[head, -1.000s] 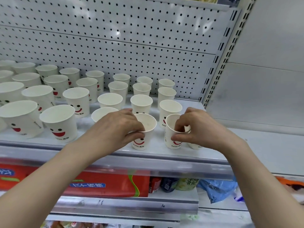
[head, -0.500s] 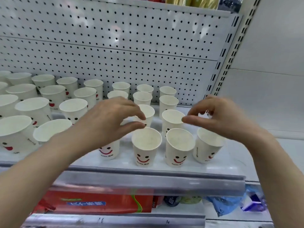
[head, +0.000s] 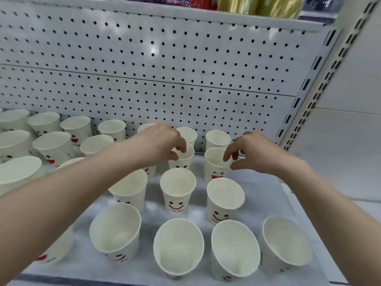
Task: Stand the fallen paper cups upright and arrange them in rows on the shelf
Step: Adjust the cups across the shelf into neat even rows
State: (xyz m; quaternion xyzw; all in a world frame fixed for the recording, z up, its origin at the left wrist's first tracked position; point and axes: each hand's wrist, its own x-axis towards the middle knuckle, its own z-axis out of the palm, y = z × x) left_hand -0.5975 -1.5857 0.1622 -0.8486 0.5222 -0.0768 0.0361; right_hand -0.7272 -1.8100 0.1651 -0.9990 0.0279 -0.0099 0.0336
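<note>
White paper cups with red smiley faces stand upright in rows on the pale shelf (head: 259, 193). My left hand (head: 160, 146) reaches over the rows and pinches the left rim of a cup (head: 182, 165) in the second row from the back. My right hand (head: 255, 154) pinches the right rim of the neighbouring cup (head: 214, 164), fingers inside and thumb outside. Closer to me stand a middle-row cup (head: 177, 189) and a front-row cup (head: 178, 247) among others. No cup in view lies on its side.
A white pegboard (head: 165, 79) backs the shelf, with a slotted upright post (head: 309, 100) at the right end. More upright cups (head: 53, 147) fill the left side. Coloured packets (head: 257, 5) sit on the shelf above. Bare shelf surface lies right of the cups.
Both hands let go of the front cups, rose and reached back to two cups in a farther row. The camera moved closer and higher over the shelf.
</note>
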